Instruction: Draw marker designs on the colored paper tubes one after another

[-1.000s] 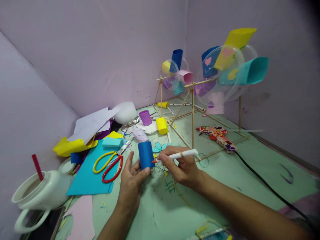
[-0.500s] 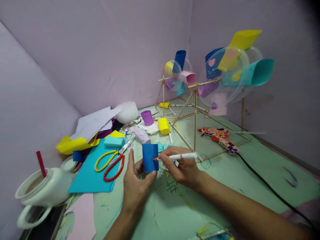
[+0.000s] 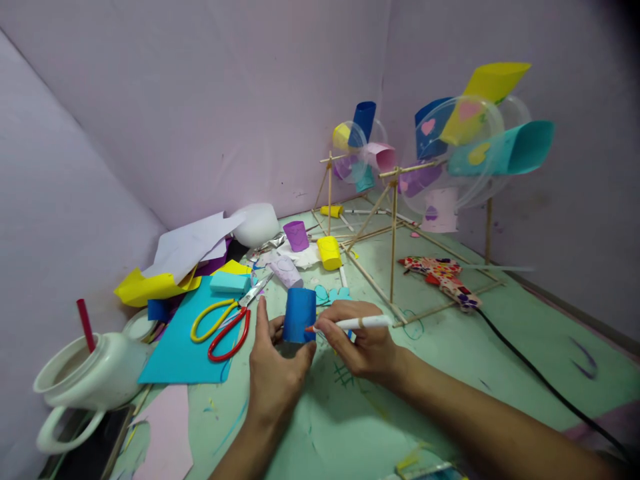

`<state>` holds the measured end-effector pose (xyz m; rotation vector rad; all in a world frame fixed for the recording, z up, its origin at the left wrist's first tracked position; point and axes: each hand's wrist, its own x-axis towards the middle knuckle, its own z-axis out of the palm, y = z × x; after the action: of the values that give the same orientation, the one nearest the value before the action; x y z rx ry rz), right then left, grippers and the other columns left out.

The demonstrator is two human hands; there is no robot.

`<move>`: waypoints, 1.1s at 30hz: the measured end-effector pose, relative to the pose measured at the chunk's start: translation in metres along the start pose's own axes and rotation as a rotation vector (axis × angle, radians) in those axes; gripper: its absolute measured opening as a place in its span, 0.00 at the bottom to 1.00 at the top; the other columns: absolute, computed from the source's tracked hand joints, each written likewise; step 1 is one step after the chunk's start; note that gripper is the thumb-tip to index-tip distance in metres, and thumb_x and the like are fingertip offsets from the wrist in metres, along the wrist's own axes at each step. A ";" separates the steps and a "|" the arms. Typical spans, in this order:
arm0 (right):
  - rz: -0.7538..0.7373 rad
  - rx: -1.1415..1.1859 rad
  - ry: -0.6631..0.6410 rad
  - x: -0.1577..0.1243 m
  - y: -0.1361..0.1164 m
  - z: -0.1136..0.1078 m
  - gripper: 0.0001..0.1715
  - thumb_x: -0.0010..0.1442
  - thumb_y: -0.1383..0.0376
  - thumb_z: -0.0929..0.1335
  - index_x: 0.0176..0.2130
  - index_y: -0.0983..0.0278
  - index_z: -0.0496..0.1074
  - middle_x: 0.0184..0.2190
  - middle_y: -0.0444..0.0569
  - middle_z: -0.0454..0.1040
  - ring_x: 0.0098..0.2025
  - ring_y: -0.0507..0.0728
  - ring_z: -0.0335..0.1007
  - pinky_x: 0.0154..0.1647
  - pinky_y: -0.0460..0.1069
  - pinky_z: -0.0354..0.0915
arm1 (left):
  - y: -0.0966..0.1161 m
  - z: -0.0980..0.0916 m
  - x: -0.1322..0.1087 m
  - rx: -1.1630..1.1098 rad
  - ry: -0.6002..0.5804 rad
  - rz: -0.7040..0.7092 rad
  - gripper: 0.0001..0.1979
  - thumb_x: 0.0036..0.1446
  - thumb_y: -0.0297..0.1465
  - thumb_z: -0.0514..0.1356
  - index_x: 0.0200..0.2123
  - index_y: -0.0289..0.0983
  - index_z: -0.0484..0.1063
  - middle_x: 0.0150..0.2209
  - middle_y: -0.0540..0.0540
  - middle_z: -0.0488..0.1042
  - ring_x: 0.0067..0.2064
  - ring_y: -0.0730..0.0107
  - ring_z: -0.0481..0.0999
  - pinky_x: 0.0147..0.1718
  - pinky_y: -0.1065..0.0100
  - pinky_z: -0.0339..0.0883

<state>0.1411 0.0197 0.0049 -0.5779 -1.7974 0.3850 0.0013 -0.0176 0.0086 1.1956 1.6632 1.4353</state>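
Observation:
My left hand grips a small blue paper tube at its lower end, thumb in front and index finger pointing up beside it. In my right hand is a white marker with an orange tip, which touches or nearly touches the lower right of the tube. Just beyond the tube lie a pale lilac paper tube with drawn lines, a purple one and a yellow one. Left of my left hand, scissors with yellow and red handles rest on a turquoise sheet.
Two stick-framed wheels with coloured paper cups, the nearer wheel larger, stand at the back right. A patterned glue gun with a black cord lies on the right. A white pot stands at left, near pink paper.
The marker tip has moved down and slightly left along the blue tube. The tube seems turned and tilted a little in my left hand. The whole view has shifted slightly.

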 end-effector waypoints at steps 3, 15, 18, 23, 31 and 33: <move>-0.023 -0.003 -0.018 -0.001 0.000 0.002 0.11 0.59 0.69 0.63 0.28 0.65 0.71 0.20 0.48 0.74 0.22 0.51 0.69 0.24 0.45 0.64 | -0.001 -0.001 0.001 -0.029 0.010 -0.011 0.50 0.33 0.27 0.70 0.62 0.38 0.56 0.39 0.45 0.75 0.40 0.58 0.74 0.40 0.65 0.64; 0.084 0.111 0.090 0.004 -0.004 -0.004 0.12 0.59 0.70 0.63 0.26 0.65 0.71 0.19 0.46 0.73 0.19 0.49 0.66 0.20 0.43 0.62 | -0.002 -0.004 0.005 -0.044 -0.010 -0.089 0.53 0.35 0.30 0.71 0.64 0.39 0.50 0.41 0.43 0.74 0.41 0.58 0.75 0.42 0.62 0.66; 0.142 0.118 0.138 0.004 -0.004 -0.006 0.13 0.59 0.69 0.62 0.26 0.66 0.72 0.19 0.46 0.73 0.19 0.49 0.66 0.20 0.43 0.62 | -0.005 -0.003 0.006 -0.101 -0.007 -0.099 0.53 0.35 0.30 0.71 0.64 0.40 0.49 0.41 0.44 0.74 0.40 0.59 0.76 0.42 0.62 0.66; 0.122 0.103 0.054 0.002 -0.002 -0.001 0.10 0.58 0.69 0.64 0.28 0.66 0.73 0.23 0.48 0.76 0.24 0.51 0.71 0.25 0.44 0.66 | -0.005 -0.001 0.005 -0.182 -0.011 -0.116 0.52 0.36 0.31 0.70 0.64 0.39 0.49 0.40 0.43 0.75 0.38 0.60 0.77 0.38 0.64 0.68; 0.089 0.103 0.060 0.003 -0.002 -0.003 0.10 0.58 0.70 0.64 0.27 0.66 0.72 0.21 0.48 0.74 0.22 0.50 0.68 0.23 0.44 0.64 | -0.002 -0.003 0.007 -0.289 -0.043 -0.233 0.54 0.34 0.31 0.71 0.64 0.41 0.48 0.44 0.41 0.76 0.41 0.56 0.77 0.40 0.61 0.69; 0.149 0.139 0.154 0.005 -0.003 -0.005 0.11 0.59 0.69 0.63 0.27 0.66 0.72 0.20 0.46 0.72 0.21 0.49 0.66 0.21 0.43 0.62 | -0.002 -0.005 0.009 -0.392 -0.060 -0.328 0.51 0.36 0.30 0.70 0.63 0.42 0.50 0.45 0.40 0.75 0.42 0.56 0.77 0.40 0.61 0.70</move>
<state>0.1446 0.0198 0.0118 -0.6276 -1.5720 0.5481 -0.0073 -0.0109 0.0090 0.7054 1.3771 1.4141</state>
